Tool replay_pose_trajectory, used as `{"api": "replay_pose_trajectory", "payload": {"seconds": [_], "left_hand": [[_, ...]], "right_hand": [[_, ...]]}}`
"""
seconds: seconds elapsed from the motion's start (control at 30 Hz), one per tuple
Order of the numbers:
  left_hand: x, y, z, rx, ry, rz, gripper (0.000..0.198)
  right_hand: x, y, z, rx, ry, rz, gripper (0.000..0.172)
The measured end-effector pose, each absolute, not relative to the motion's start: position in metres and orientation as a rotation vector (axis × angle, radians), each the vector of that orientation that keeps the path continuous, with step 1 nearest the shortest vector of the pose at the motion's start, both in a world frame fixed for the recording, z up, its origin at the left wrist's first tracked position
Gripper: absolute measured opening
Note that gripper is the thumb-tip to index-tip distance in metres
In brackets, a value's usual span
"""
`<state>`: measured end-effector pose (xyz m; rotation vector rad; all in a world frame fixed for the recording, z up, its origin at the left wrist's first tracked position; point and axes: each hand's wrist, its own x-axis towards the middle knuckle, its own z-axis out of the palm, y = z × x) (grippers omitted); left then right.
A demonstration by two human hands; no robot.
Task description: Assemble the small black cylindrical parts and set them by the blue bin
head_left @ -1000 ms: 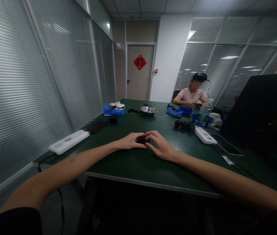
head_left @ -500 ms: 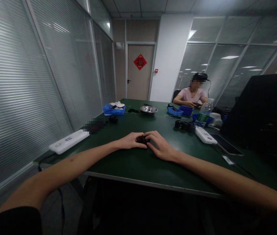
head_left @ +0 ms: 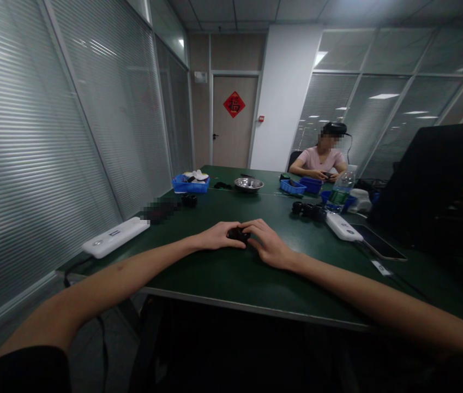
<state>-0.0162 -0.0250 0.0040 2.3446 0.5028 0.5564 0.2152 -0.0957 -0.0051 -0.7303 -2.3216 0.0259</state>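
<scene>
A small, dark, rounded object (head_left: 238,234) sits low over the green table (head_left: 215,281), between my two hands. My left hand (head_left: 218,236) curls around its left side, fingers over the far edge and thumb along the near edge. From the right, my right hand (head_left: 270,244) meets it with bent fingers, and its fingertips touch the object's right end. The fingers cover much of the black object, so its exact kind cannot be made out.
Further back stand a metal bowl (head_left: 248,184), a blue basket (head_left: 191,184) and another blue basket (head_left: 292,186). A water bottle (head_left: 341,191), white power bank (head_left: 343,227) and phone (head_left: 378,242) lie right; another white device (head_left: 115,237) lies left. A person (head_left: 323,161) sits opposite.
My right thumb and fingertips have shifted slightly at the black object's right end. My left hand and the object stay in nearly the same place.
</scene>
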Motion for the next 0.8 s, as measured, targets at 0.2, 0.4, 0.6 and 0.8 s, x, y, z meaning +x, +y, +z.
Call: {"api": "replay_pose_trajectory", "payload": {"seconds": [0.2, 0.4, 0.6, 0.8], "left_hand": [[-0.0161, -0.0253, 0.0051, 2.341, 0.496, 0.547, 0.051], [-0.0153, -0.0242, 0.0031, 2.332, 0.483, 0.567, 0.049], [-0.0166, -0.024, 0.0026, 2.306, 0.449, 0.55, 0.051], [-0.0168, -0.0255, 0.0052, 2.303, 0.468, 0.55, 0.051]], "right_hand": [[0.2152, -0.096, -0.0038, -0.707, -2.295, 0.021, 0.036], [0.2149, -0.0974, -0.0033, -0.728, -2.3, 0.01, 0.035], [0.2141, -0.0982, -0.0028, -0.72, -2.299, 0.006, 0.026], [0.213, -0.0992, -0.0028, -0.721, -2.3, -0.005, 0.026]]}}
